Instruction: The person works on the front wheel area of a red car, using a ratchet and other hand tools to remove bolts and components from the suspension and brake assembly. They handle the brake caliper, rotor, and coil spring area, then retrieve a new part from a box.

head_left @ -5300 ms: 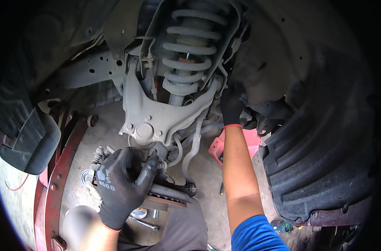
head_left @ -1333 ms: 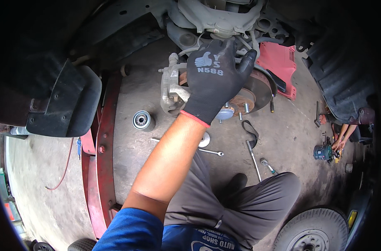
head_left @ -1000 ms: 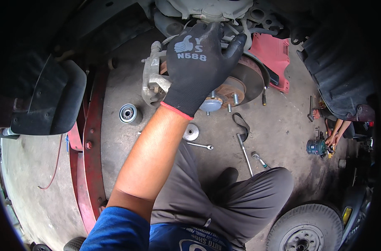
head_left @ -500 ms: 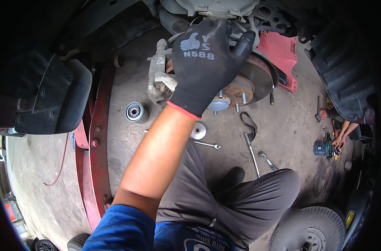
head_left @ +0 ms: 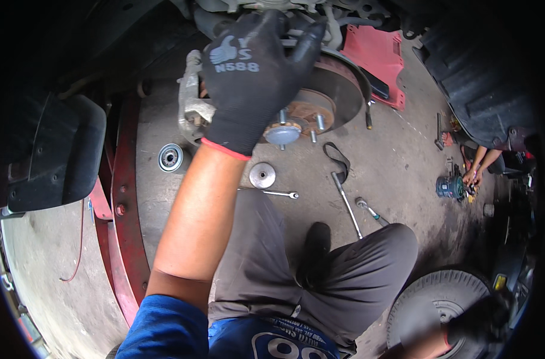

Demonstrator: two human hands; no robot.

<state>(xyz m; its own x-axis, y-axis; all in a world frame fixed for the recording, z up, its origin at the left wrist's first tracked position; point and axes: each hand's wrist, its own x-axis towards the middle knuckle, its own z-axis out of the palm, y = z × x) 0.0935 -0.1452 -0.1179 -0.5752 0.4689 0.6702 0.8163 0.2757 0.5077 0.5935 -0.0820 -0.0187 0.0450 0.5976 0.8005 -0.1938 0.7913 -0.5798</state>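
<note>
The left hand [head_left: 254, 78], in a black glove with a red cuff, lies with its fingers spread over the top of the brake disc [head_left: 338, 90], the fingertips reaching toward the far edge; whether it grips anything underneath cannot be told. Just left of the hand sits the grey brake caliper [head_left: 191, 102], clamped on the disc's left rim. Below the palm the rusty wheel hub [head_left: 299, 116] shows its studs and a round cap.

The right hand [head_left: 476, 320], also gloved in black, rests low at the near right on a tyre [head_left: 431, 305]; its grip is too blurred to judge.

On the concrete floor nearer the person lie a round metal cap [head_left: 262, 175], a combination wrench [head_left: 269, 192], a long ratchet handle [head_left: 346, 203] and, to the left, a bearing [head_left: 170, 157]. A red tray [head_left: 377, 54] lies far right of the disc.
</note>
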